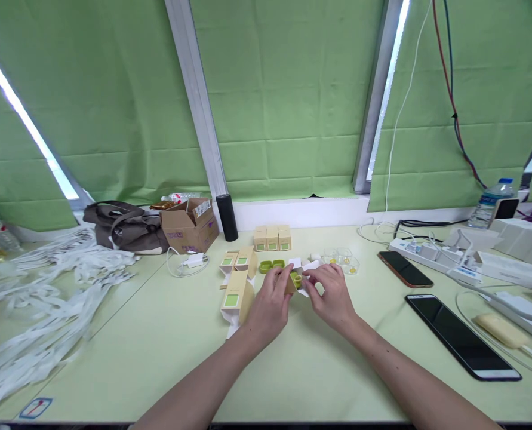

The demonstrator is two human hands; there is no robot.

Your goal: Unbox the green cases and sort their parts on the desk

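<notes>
My left hand (270, 304) and my right hand (331, 294) meet at the middle of the pale green table (158, 346). Both are closed around a small green round case (297, 279) and a piece of white folded paper (311, 267). A tan box part shows by my left fingers. An open tan box (235, 297) lies just left of my left hand. Two more open boxes (241, 260) lie behind it. Another green case (271, 265) sits just beyond my hands. Three closed tan boxes (272, 237) stand in a row further back.
Clear plastic cups (343, 258) sit right of the hands. Two phones (460, 334) (404, 269), a power strip (431, 254) with cables and a water bottle (492, 202) are on the right. A cardboard box (189, 226), black cylinder (227, 217), bag (125, 226) and white straps (46, 298) lie left.
</notes>
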